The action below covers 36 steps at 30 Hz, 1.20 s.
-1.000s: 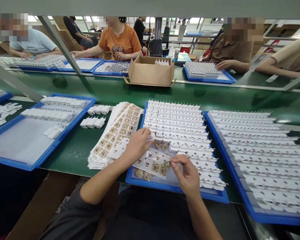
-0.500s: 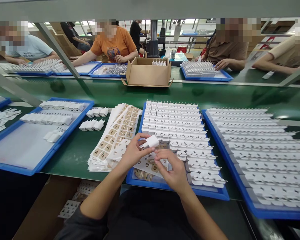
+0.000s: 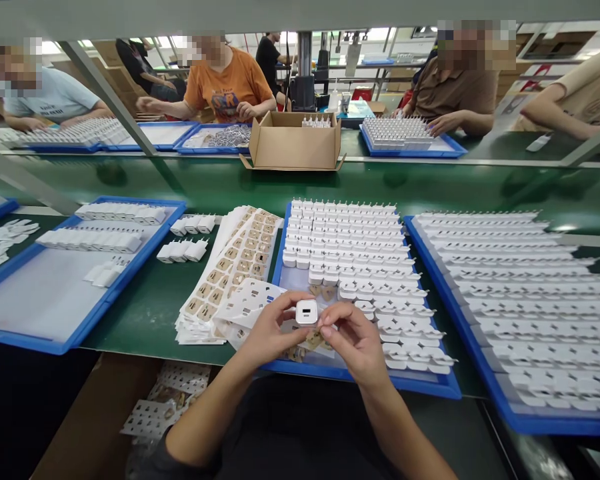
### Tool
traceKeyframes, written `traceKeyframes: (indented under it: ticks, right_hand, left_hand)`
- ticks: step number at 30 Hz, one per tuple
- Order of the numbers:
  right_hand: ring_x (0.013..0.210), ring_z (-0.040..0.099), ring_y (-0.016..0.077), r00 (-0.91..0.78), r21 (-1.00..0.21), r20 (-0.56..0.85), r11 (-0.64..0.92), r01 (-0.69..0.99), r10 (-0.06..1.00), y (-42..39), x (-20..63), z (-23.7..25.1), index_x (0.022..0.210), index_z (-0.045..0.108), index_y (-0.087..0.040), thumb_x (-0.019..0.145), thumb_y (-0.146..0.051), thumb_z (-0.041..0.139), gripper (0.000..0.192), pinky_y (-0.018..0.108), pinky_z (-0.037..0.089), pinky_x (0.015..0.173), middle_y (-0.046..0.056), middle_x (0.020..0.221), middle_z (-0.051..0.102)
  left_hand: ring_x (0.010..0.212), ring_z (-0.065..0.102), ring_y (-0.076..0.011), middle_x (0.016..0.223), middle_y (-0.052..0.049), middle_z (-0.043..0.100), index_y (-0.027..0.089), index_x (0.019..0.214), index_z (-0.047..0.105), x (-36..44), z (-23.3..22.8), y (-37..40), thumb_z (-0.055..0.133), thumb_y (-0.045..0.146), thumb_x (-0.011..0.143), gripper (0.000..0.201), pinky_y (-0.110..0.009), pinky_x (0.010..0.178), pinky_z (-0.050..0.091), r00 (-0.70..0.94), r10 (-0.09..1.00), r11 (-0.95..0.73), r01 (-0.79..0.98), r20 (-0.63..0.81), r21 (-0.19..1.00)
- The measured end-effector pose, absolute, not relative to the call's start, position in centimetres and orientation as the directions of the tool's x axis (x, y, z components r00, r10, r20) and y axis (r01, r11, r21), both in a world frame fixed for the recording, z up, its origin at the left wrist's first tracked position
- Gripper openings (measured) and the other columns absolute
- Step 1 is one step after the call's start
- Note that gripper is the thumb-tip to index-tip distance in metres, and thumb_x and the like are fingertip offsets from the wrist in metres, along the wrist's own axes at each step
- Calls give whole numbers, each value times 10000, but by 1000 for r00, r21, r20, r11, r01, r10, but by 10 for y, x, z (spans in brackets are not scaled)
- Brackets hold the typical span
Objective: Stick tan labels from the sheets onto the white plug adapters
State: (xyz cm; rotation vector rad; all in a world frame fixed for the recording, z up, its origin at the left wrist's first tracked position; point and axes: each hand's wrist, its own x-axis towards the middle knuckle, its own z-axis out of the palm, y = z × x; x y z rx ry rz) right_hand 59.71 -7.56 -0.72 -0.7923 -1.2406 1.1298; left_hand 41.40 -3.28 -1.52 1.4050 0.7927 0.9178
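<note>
Watching from my remote post through the head view: left hand (image 3: pixel 271 328) grasps one white adapter (image 3: pixel 307 312) between thumb and fingers, its slotted face turned toward me, held over the near left part of the middle blue tray (image 3: pixel 425 387). Right hand (image 3: pixel 356 341) is just beside it on the right, thumb and fingertips brought together by the adapter's lower right corner; a tan piece (image 3: pixel 315 340) shows just below, and I cannot tell whether those fingertips pinch it. In the same tray I note rows of white adapters (image 3: pixel 347 233), prongs up along the far rows, and a few loose tan labels (image 3: pixel 323 292) just beyond the hands. Left of the tray I log a fanned stack of label sheets (image 3: pixel 230 263), with a punched white sheet (image 3: pixel 253 297) lying partly over its near end. Farther left, small adapter groups (image 3: pixel 183 251) sit on the green bench, beside a left blue tray (image 3: pixel 25 341) that is partly filled. A right blue tray (image 3: pixel 565 425) carries many more rows. On the far side I see an open carton (image 3: pixel 295 148) and a co-worker in orange (image 3: pixel 230 80), seated behind trays.
</note>
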Motion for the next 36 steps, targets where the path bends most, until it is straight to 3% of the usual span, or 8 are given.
traceKeyframes:
  ticks: [3, 6, 10, 15, 22, 27, 36]
  right_hand:
    - [848, 631, 164, -56, -945, 286, 273, -178, 956, -78, 598, -9, 972, 682, -270, 955, -204, 668, 69, 273, 529, 757, 16, 904, 646]
    - [855, 632, 161, -68, -948, 274, 257, -188, 959, -79, 598, -8, 973, 685, -278, 956, -207, 669, 75, 267, 526, 760, 13, 913, 649]
    - [794, 622, 146, -92, -928, 245, 206, -309, 965, -79, 594, -8, 946, 695, -275, 941, -232, 693, 43, 252, 522, 722, 3, 871, 639]
    - [745, 599, 145, -127, -894, 186, 114, -433, 974, -77, 591, -12, 898, 701, -260, 914, -272, 727, 33, 247, 505, 671, 0, 819, 631]
    - [844, 614, 166, 183, -949, 172, 213, -231, 968, -75, 592, -5, 902, 703, -262, 907, -263, 733, 30, 274, 503, 783, 4, 865, 647]
    - [849, 611, 177, 192, -970, 172, 200, -139, 966, -75, 585, 0, 895, 691, -257, 913, -284, 721, 44, 289, 504, 789, 8, 864, 638]
    - [853, 619, 174, 191, -972, 167, 194, -130, 967, -76, 585, 1, 899, 690, -256, 921, -268, 709, 31, 283, 513, 792, 9, 872, 638]
  left_hand:
    - [1097, 663, -224, 1205, -80, 688, 258, 1280, 617, 413, -14, -39, 774, 198, 827, 483, -335, 948, 529, 413, 902, -146, 21, 125, 989]
    - [1128, 670, -213, 1285, -79, 672, 301, 1337, 523, 414, -16, -45, 760, 184, 853, 552, -342, 985, 528, 350, 910, -224, -39, 224, 974]
    - [1268, 595, -257, 1374, -109, 591, 295, 1317, 587, 415, -23, -46, 762, 246, 868, 484, -338, 987, 545, 323, 872, -378, -36, 369, 925]
    - [1071, 663, -235, 1209, -104, 619, 298, 1353, 639, 413, -28, -46, 803, 415, 829, 562, -324, 864, 600, 248, 863, -476, 113, 440, 872]
    - [1158, 699, -249, 1247, -109, 729, 270, 1394, 602, 412, -19, -50, 736, 285, 903, 510, -387, 996, 589, 327, 758, -645, 247, 564, 723]
    - [1162, 708, -258, 1258, -119, 732, 261, 1405, 596, 413, -20, -51, 725, 291, 911, 511, -402, 988, 604, 348, 750, -656, 277, 563, 702]
    - [1169, 703, -251, 1262, -114, 728, 260, 1402, 598, 412, -18, -51, 735, 271, 905, 515, -387, 1002, 595, 355, 752, -651, 273, 555, 708]
